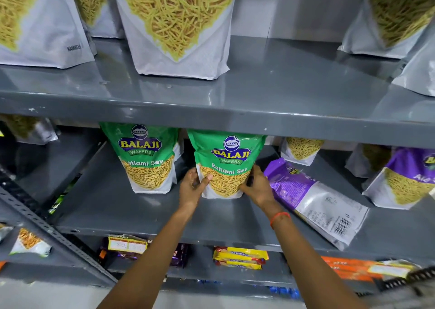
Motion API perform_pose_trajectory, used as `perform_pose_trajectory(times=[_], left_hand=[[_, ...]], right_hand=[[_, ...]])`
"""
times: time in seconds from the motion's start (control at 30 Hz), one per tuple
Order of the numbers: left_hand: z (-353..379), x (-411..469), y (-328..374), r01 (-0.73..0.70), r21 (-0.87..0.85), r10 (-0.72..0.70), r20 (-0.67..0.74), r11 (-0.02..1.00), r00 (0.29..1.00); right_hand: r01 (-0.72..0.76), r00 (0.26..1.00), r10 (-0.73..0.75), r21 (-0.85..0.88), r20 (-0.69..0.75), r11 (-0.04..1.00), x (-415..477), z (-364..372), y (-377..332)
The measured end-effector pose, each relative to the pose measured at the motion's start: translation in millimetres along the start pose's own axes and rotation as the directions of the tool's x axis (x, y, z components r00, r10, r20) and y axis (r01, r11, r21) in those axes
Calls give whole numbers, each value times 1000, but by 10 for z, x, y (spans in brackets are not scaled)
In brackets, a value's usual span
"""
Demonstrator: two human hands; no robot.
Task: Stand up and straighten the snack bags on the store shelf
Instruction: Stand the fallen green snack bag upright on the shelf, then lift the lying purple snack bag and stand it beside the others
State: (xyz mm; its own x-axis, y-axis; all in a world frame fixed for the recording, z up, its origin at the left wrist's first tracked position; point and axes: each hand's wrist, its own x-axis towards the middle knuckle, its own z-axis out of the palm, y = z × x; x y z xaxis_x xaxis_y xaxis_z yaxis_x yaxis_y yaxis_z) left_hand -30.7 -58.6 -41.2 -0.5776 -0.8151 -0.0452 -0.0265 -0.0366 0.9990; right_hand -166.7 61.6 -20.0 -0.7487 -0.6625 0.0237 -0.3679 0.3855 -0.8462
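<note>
A green Ratlami Sev bag (226, 158) stands upright in the middle of the grey middle shelf (146, 217). My left hand (193, 186) grips its lower left edge, thumb across the front. My right hand (256, 186) holds its lower right edge. A second green Ratlami Sev bag (143, 155) stands upright just to the left, apart from my hands. To the right a purple bag (313, 198) lies flat on the shelf, back side up, barcode toward me. Another purple bag (404, 179) stands at the far right.
The upper shelf (282, 92) carries several upright white sev bags (179, 26). More white bags stand behind on the middle shelf. The bottom shelf holds yellow biscuit packs (240, 258), dark packets and orange packs. A slotted metal post (47, 226) crosses at lower left.
</note>
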Motion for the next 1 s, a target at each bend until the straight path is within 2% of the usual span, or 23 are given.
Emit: perform_pose_trajectory(times=[0.07, 0.13, 0.17, 0.23, 0.3, 0.37, 0.4, 0.47, 0.5, 0.57, 0.63, 0.7, 0.77, 0.83, 0.93, 1.0], left_hand=[[123, -204, -23, -66, 151, 81, -93, 986, 992], [299, -438, -24, -191, 343, 261, -171, 919, 950], [410, -547, -17, -269, 441, 369, -158, 856, 916], [708, -711, 7, -415, 565, 518, -25, 713, 855], [1072, -828, 7, -489, 572, 536, 99, 658, 838], [1469, -917, -22, -440, 544, 448, 127, 715, 885], [1669, -948, -46, -368, 520, 364, 115, 771, 924], [2024, -1011, -92, -123, 480, 94, 84, 869, 992], [2187, -1045, -93, -3, 447, -26, 58, 895, 998], [2449, -1113, -71, 158, 327, -155, -36, 932, 987], [2619, -1152, -53, 225, 270, -181, -180, 936, 967], [2703, -1161, -57, 337, 173, -281, -285, 926, 917], [2701, -1180, -54, 447, -96, -455, -288, 889, 843], [2652, -1194, -51, 497, -339, -578, -205, 799, 790], [2621, -1195, -28, 477, -422, -595, -210, 771, 776], [2629, -1184, 6, 436, -429, -566, -242, 791, 788]], right_hand=[[78, 986, -83, -41, -143, 996, -52, -36, -2], [134, 959, -168, -158, -229, 978, -114, -125, 25], [152, 951, -209, -243, -228, 958, -134, -194, 52], [154, 959, -243, -451, -148, 879, -145, -376, 174], [109, 983, -176, -632, -44, 767, -155, -595, 357], [84, 996, -84, -721, 35, 687, -182, -872, 579], [72, 997, -37, -735, 64, 674, -198, -1029, 687], [50, 993, 50, -749, 111, 661, -218, -1326, 861], [35, 989, 85, -745, 122, 666, -211, -1482, 924], [-28, 978, 162, -685, 132, 728, -135, -1760, 1046], [-126, 939, 280, -559, 200, 819, -41, -1971, 1122], [-221, 898, 361, -451, 252, 865, 65, -2136, 1176], [-298, 884, 414, -419, 219, 858, 159, -2255, 1172], [-316, 873, 422, -376, 244, 871, 210, -2321, 1201], [-451, 824, 491, -199, 281, 870, 205, -2379, 1625], [-484, 853, 479, -28, 205, 874, 170, -2330, 1738]])
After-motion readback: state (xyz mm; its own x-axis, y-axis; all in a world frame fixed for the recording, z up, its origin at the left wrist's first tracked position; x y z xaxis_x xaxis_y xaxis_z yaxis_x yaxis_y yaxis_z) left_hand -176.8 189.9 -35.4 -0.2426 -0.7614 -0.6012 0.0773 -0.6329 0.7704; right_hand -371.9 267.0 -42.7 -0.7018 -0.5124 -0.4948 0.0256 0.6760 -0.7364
